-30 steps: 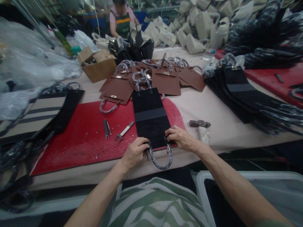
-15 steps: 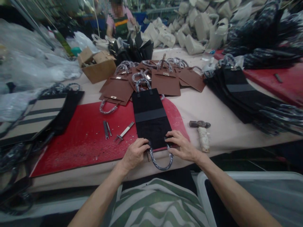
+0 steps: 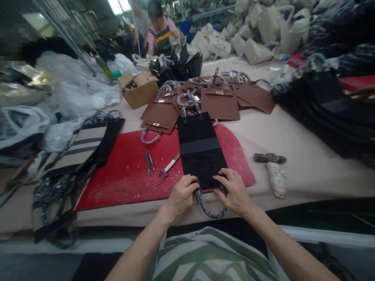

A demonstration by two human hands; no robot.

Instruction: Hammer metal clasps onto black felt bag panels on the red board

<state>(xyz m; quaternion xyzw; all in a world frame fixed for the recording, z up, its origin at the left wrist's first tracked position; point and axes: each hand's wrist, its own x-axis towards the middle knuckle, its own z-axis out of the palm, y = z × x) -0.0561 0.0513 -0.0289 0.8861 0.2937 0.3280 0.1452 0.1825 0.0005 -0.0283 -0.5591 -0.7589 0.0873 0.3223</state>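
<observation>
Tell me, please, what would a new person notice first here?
Probably the bright red board, with a black bag panel lying across it, both hands at its near handle: the left hand, the right hand. Behind it, brown panels lie overlapping; a hammer rests to the right.

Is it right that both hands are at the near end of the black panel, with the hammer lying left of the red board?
Wrong side: the head view shows the hammer lying right of the red board. Both the left hand and right hand are at the near end of the black panel.
</observation>
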